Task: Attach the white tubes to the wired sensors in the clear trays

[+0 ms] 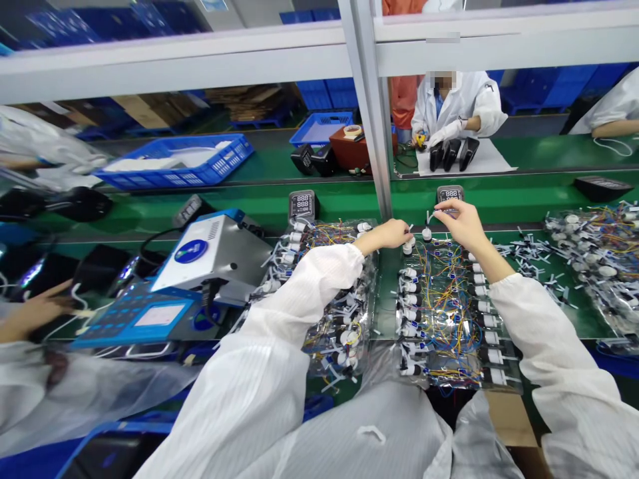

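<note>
My left hand [392, 235] is closed in a pinch at the top of a small white-capped motor [408, 247] with a short tube on it. Thumb and finger of my right hand [462, 225] are pinched on a short white tube [430, 217], just above another white-capped motor [426, 235]. Below both hands, rows of similar motors with thin coloured wires [449, 299] lie on clear plastic. Loose short white tubes [532, 256] are scattered to the right of my right forearm.
More wired motors are heaped on the left [339, 326] and far right [609, 266]. A grey-and-blue test device [200, 266] stands left. Small display units [302, 205] sit at the back, beside a metal post [372, 106]. A co-worker [456, 110] works opposite; another's hand [37, 313] is at left.
</note>
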